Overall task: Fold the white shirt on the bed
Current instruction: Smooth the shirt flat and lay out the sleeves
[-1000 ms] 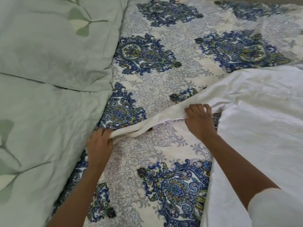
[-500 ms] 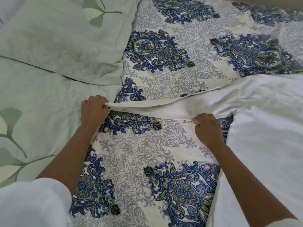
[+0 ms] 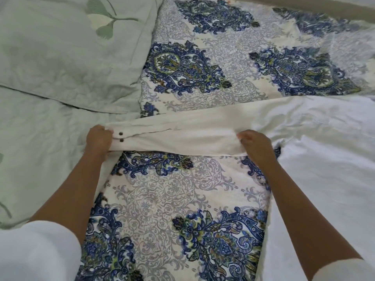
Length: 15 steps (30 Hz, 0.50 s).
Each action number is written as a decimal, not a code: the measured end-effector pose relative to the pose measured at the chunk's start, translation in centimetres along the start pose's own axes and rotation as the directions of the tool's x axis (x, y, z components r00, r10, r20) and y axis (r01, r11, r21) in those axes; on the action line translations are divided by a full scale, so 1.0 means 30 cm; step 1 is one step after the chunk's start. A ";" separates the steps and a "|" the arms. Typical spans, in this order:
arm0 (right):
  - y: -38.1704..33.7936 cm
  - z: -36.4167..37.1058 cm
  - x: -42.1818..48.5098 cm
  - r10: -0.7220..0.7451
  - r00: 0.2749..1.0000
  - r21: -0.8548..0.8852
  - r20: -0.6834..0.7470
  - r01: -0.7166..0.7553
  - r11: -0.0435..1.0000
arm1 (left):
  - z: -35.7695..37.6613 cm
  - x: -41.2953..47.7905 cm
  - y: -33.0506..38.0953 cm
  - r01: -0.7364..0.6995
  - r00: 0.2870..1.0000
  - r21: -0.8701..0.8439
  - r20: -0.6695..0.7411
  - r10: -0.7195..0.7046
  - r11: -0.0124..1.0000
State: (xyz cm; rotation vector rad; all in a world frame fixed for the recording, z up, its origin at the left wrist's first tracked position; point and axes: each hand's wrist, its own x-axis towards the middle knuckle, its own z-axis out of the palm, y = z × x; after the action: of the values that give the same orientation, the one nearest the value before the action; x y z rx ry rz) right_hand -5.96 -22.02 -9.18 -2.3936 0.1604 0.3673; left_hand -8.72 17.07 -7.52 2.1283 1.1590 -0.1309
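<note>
The white shirt (image 3: 324, 159) lies spread on the right side of the bed, its body running off the right edge of the view. One long sleeve (image 3: 178, 134) stretches flat to the left across the patterned cover. My left hand (image 3: 98, 139) grips the cuff end, where two dark buttons show. My right hand (image 3: 254, 146) pinches the sleeve's lower edge near the shoulder. The sleeve is pulled taut between both hands.
The bed cover (image 3: 172, 199) is white with blue paisley motifs. A pale green quilted pillow (image 3: 71, 57) lies at the upper left, and a matching green quilt (image 3: 40, 159) covers the left side. The bed's far edge shows at the top right.
My left hand has carried the cuff up and left, straightening the sleeve from a slanted, rumpled line into a flat, level band. My right hand stays on the sleeve near the shoulder.
</note>
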 end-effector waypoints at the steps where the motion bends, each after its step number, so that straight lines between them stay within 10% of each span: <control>1: 0.015 -0.033 0.003 0.043 0.993 0.022 -0.109 -0.041 0.999 | 0.007 0.009 -0.004 -0.002 0.999 0.034 -0.037 0.003 0.999; 6: 0.172 -0.148 -0.006 0.329 0.898 0.128 -0.291 -0.304 0.944 | 0.037 0.033 -0.019 -0.012 0.981 0.028 -0.196 0.018 1.000; 11: 0.239 -0.165 -0.032 0.130 0.983 0.005 -0.129 -0.131 0.991 | 0.082 0.012 0.005 0.025 0.945 -0.010 -0.327 -0.027 1.000; 15: 0.246 -0.117 -0.050 -0.098 0.993 -0.439 -0.070 0.057 0.897 | 0.087 -0.014 0.038 -0.079 0.965 0.035 -0.249 0.085 0.996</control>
State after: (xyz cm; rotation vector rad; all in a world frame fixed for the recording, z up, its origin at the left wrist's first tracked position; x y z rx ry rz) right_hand -8.21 -29.83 -10.86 -2.8546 0.0222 0.2781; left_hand -7.50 14.75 -8.69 2.2585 1.2131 0.1674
